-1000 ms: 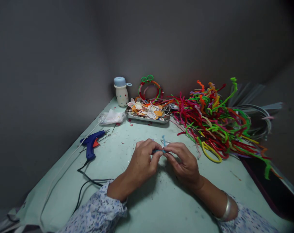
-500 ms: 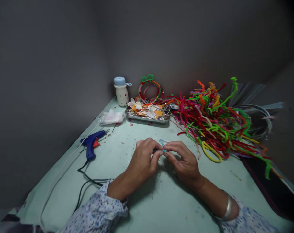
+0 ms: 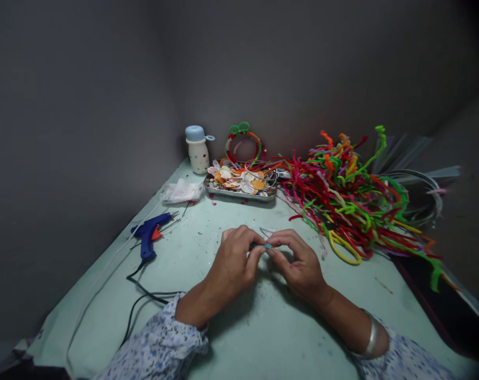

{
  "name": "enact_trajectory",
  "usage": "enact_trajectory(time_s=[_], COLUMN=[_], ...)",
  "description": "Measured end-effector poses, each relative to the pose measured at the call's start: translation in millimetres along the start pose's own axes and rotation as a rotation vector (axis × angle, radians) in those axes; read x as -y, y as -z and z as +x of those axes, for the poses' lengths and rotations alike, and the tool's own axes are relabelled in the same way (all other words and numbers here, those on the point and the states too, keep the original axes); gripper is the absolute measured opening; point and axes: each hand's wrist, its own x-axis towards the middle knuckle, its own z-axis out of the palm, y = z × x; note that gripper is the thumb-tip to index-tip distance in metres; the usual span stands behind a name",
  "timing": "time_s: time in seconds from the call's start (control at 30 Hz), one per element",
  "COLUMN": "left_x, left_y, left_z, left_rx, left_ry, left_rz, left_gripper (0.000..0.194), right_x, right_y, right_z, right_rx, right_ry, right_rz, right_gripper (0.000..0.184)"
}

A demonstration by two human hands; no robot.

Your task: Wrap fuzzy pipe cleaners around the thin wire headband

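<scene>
Left grip (image 3: 229,270) and right grip (image 3: 300,266) both closed, fingertips together on a small blue-wrapped wire piece (image 3: 268,246), held over the bench (image 3: 239,338). Blue glue gun (image 3: 146,237) left of the grips; pipe cleaners (image 3: 342,211) right; steel tray (image 3: 239,194) beyond.

The left hand (image 3: 231,262) and right hand (image 3: 298,266) pinch a small looped piece (image 3: 268,246) between them over the desk (image 3: 263,338), with a hot glue gun (image 3: 147,237) left of the left hand, a metal tray (image 3: 239,194) ahead, a bottle (image 3: 198,150) behind that tray, and a heap of pipe cleaners (image 3: 342,211) ahead and right of the right hand.
</scene>
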Motion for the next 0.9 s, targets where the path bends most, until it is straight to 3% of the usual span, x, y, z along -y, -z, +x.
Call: enact_trajectory(time_s=[0.53, 0.9], left_x=[-2.0, -3.0], left_y=[0.3, 1.2], left_z=[-0.6, 0.5], left_rx=[0.013, 0.003], left_ry=[-0.001, 0.009], left_rz=[-0.003, -0.036], left_gripper=[0.005, 0.008], right_x=[1.1, 0.2], right_y=[1.3, 0.7], right_z=[0.1, -0.3], right_rx=[0.092, 0.066], right_ry=[-0.052, -0.079], right_rz=[0.111, 0.151], right_gripper=[0.008, 0.008])
